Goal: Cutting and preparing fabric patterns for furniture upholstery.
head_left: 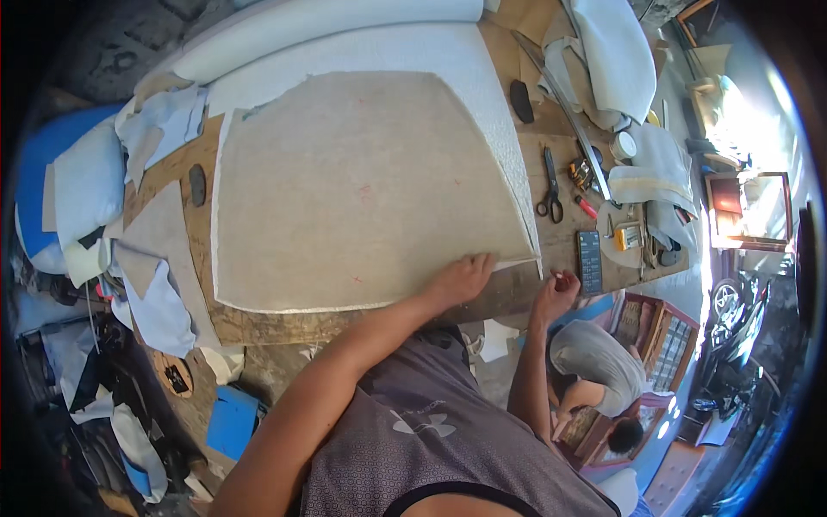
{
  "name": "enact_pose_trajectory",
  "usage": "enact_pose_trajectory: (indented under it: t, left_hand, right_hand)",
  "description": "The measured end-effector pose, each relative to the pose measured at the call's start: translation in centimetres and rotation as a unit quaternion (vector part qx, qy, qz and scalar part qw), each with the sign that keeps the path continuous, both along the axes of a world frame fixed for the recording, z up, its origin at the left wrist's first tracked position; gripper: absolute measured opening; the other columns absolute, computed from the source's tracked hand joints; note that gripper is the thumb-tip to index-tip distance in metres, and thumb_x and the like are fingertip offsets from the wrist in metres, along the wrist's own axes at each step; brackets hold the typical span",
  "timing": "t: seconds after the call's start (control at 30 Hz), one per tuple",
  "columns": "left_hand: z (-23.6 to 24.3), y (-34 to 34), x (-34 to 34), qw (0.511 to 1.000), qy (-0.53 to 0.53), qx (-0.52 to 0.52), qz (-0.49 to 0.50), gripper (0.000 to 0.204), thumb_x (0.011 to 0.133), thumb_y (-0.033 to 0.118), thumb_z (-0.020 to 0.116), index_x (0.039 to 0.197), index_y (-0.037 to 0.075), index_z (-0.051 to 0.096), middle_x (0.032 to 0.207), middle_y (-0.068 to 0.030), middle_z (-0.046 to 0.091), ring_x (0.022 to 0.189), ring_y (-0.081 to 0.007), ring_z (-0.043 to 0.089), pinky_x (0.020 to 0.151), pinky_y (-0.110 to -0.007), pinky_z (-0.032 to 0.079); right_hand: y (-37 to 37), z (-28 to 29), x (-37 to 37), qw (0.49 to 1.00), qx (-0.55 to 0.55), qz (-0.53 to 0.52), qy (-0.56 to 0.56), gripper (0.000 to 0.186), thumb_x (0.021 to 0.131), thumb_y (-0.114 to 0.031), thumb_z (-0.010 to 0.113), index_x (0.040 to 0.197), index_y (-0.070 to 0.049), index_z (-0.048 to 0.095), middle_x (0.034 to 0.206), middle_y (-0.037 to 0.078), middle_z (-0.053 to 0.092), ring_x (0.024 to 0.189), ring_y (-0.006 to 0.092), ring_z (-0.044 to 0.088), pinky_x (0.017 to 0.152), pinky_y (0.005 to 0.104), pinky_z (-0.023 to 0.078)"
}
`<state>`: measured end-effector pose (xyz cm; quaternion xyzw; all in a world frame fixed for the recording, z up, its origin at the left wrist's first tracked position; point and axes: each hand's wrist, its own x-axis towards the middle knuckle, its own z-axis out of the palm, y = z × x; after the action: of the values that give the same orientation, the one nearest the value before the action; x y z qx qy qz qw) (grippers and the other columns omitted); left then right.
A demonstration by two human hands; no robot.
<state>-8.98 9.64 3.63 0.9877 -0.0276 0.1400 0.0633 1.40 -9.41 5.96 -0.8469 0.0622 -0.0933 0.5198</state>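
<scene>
A large beige fabric sheet [345,189] with a few small red marks lies over a white textured sheet [465,86] on the wooden worktable. My left hand [463,280] is closed over the near edge of the beige fabric, close to its right corner; its thumb is hidden. Beside that corner, my right hand [556,295] hovers just off the table's front edge, fingers curled around something small that I cannot make out. Nearest to it is a dark phone [588,261]. Black scissors [550,191] rest farther back.
A metal ruler [568,103], tape measure [581,172], red-handled tool [586,207] and white cup [623,145] are at the right. A white roll [327,34] spans the back. Fabric scraps [164,302] hang at left. Another person [599,366] bends down beyond my right arm.
</scene>
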Motion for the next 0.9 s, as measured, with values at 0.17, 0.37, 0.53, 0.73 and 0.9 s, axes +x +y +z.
enact_pose_trajectory:
  t: [0.17,0.37,0.53,0.73,0.9]
  left_hand:
    - [0.0,0.2,0.0,0.999,-0.011,0.015,-0.048,0.029,0.090,0.014,0.056,0.116,0.003,0.059,0.101,-0.0123,0.060,0.076,-0.0234,0.063,0.056,-0.030,0.054]
    - [2.3,-1.1,2.7,0.998,0.064,0.006,0.028,0.045,0.091,0.014,0.055,0.133,-0.003,0.052,0.119,-0.0192,0.060,0.101,-0.0316,0.063,0.072,-0.033,0.056]
    - [6.7,-0.2,3.1,0.953,0.070,-0.284,0.083,0.061,0.086,0.008,0.058,0.143,-0.007,0.042,0.136,-0.0288,0.055,0.122,-0.0412,0.056,0.088,-0.041,0.054]
    - [11.4,4.0,1.5,0.872,0.132,-0.469,0.049,0.078,0.086,0.001,0.053,0.159,0.002,0.025,0.157,-0.0252,0.039,0.143,-0.0441,0.041,0.110,-0.051,0.042]
    - [14.1,4.2,-0.3,0.890,0.158,-0.426,0.049,0.083,0.084,-0.003,0.053,0.161,0.008,0.024,0.158,-0.0234,0.038,0.145,-0.0434,0.039,0.114,-0.051,0.039]
  right_hand:
    - [1.9,-0.5,0.5,0.997,-0.004,0.001,0.080,0.037,0.088,-0.003,0.063,0.124,-0.003,0.054,0.111,0.010,0.066,0.093,0.0190,0.062,0.083,0.0300,0.049]
    - [6.8,1.9,1.0,0.995,-0.023,0.019,0.093,0.040,0.089,-0.003,0.066,0.126,-0.004,0.051,0.128,0.016,0.062,0.099,0.0208,0.062,0.084,0.0304,0.049]
    - [8.7,5.5,3.4,0.971,0.174,0.137,0.094,0.038,0.094,-0.010,0.064,0.129,-0.004,0.049,0.139,0.014,0.058,0.107,0.0230,0.061,0.093,0.0317,0.047]
    - [13.6,3.9,13.9,0.865,0.355,0.235,0.268,0.040,0.103,-0.035,0.058,0.135,-0.011,0.050,0.146,0.013,0.055,0.109,0.0255,0.062,0.086,0.0311,0.048]
    - [26.6,1.1,22.8,0.848,0.091,0.449,0.268,0.057,0.093,-0.035,0.073,0.134,-0.006,0.046,0.118,0.012,0.059,0.097,0.0195,0.058,0.080,0.0312,0.049]
